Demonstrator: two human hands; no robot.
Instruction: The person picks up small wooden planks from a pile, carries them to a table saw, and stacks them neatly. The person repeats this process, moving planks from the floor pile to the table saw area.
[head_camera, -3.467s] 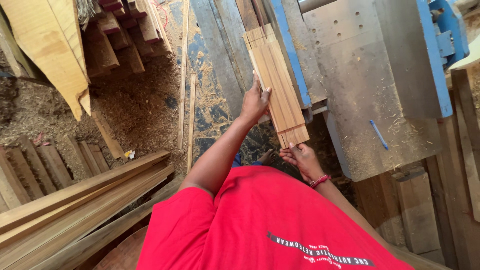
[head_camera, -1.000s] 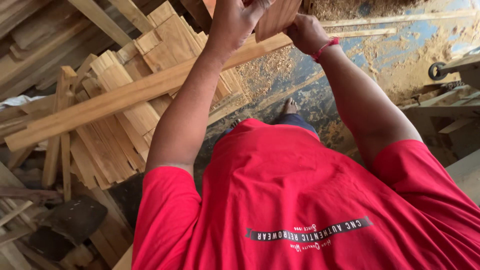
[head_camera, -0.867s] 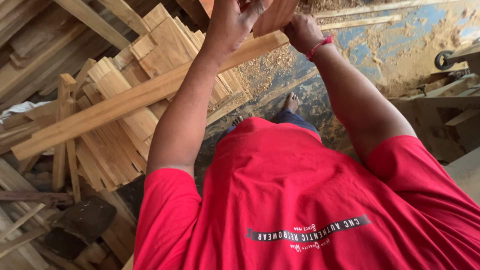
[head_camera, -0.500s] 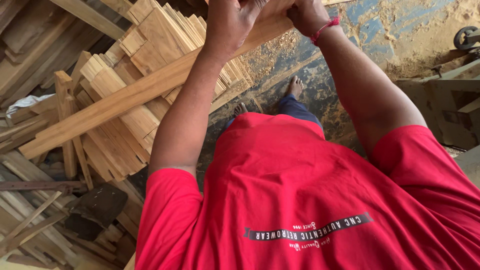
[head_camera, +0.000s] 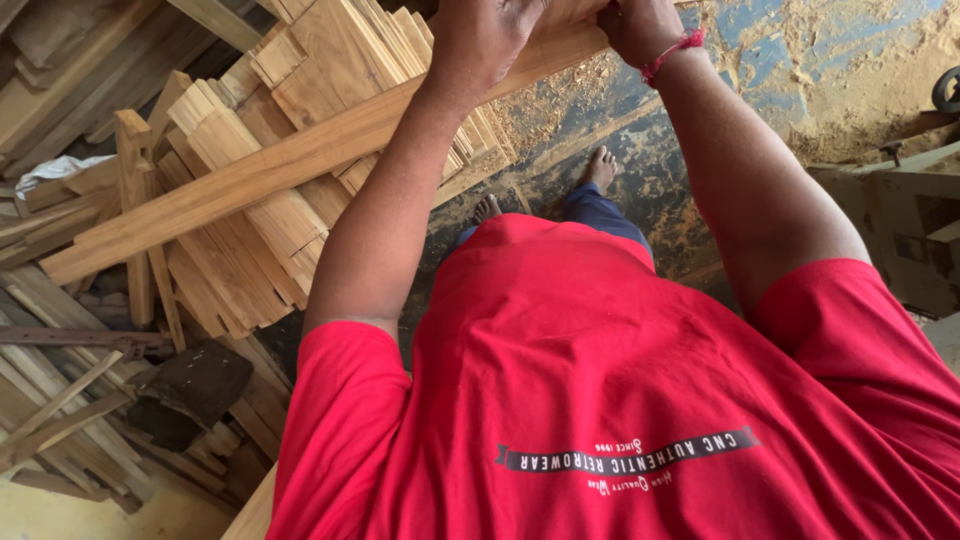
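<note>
Wooden plank slanting lower-left to upper-right

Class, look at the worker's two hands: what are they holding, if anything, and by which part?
Both the left hand and right hand grip wooden pieces at the frame's top edge; the exact place of the hold is cropped off.

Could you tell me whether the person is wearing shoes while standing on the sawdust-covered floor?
No, both bare feet show on the sawdust-strewn floor below the red shirt, with toes uncovered.
</note>
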